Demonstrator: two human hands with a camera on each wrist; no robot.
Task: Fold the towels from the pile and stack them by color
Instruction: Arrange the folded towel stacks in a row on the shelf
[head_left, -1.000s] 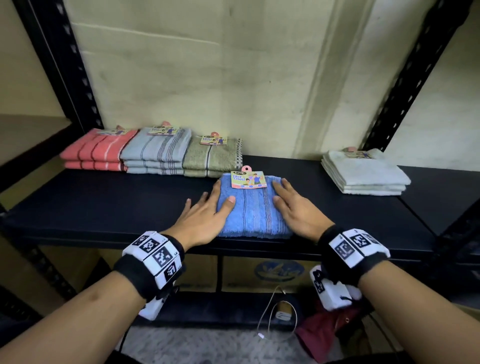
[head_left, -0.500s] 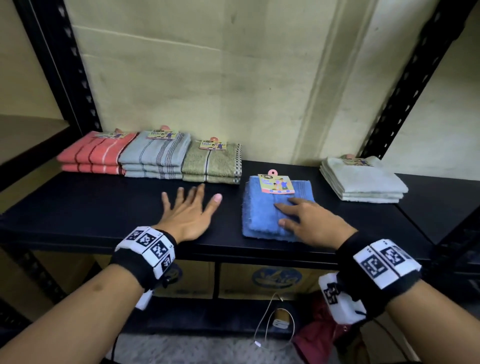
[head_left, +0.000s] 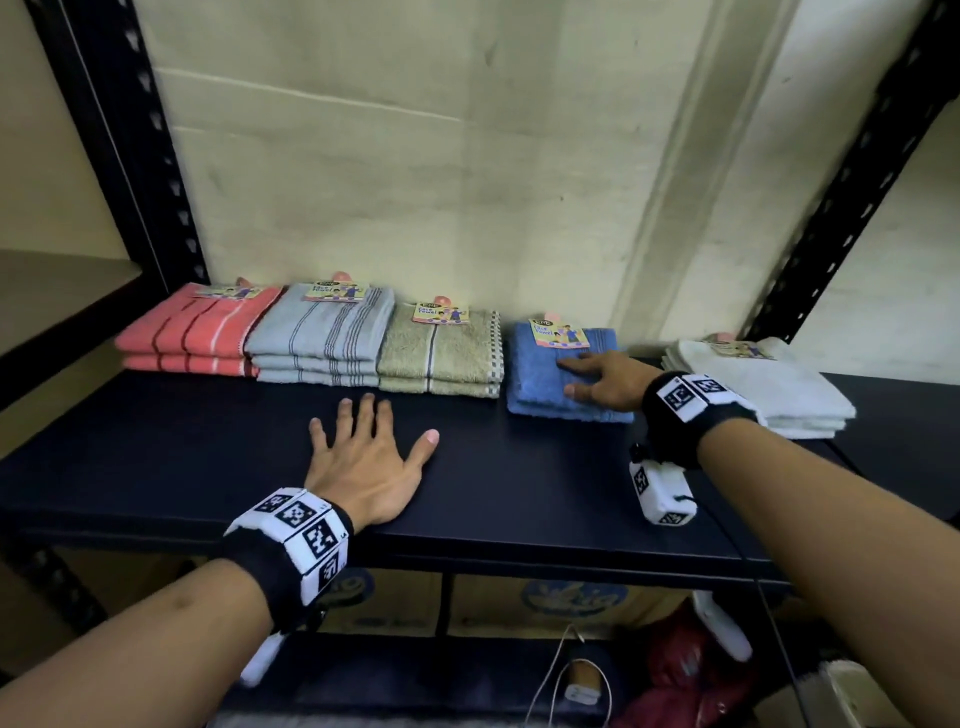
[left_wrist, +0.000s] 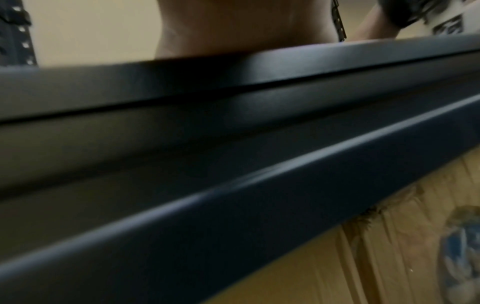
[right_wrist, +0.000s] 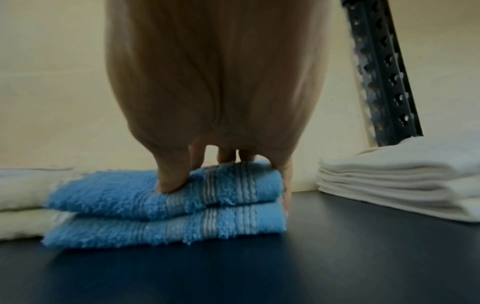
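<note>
A folded blue towel (head_left: 540, 387) with a paper label lies at the back of the black shelf (head_left: 519, 493), between the olive-green stack (head_left: 441, 348) and the white stack (head_left: 769, 384). My right hand (head_left: 592, 374) rests on it with straight fingers. In the right wrist view the thumb (right_wrist: 171, 176) presses into the blue towel's (right_wrist: 124, 197) top and the little finger runs down its right side. My left hand (head_left: 363, 447) lies flat, fingers spread, on bare shelf in front of the stacks. The left wrist view shows only the shelf's front edge (left_wrist: 233, 102).
A red striped stack (head_left: 192, 332) and a grey-blue stack (head_left: 322, 332) sit at the back left against the wall. Black perforated uprights (head_left: 119, 156) frame the shelf. Cardboard boxes (head_left: 545, 603) and a red cloth (head_left: 685, 670) lie underneath. A side shelf (head_left: 57, 291) juts in at left.
My right hand has slid the blue towel from the shelf's front to the back right, beside the olive-green stack. My left hand left the towel and now lies flat on the shelf.
</note>
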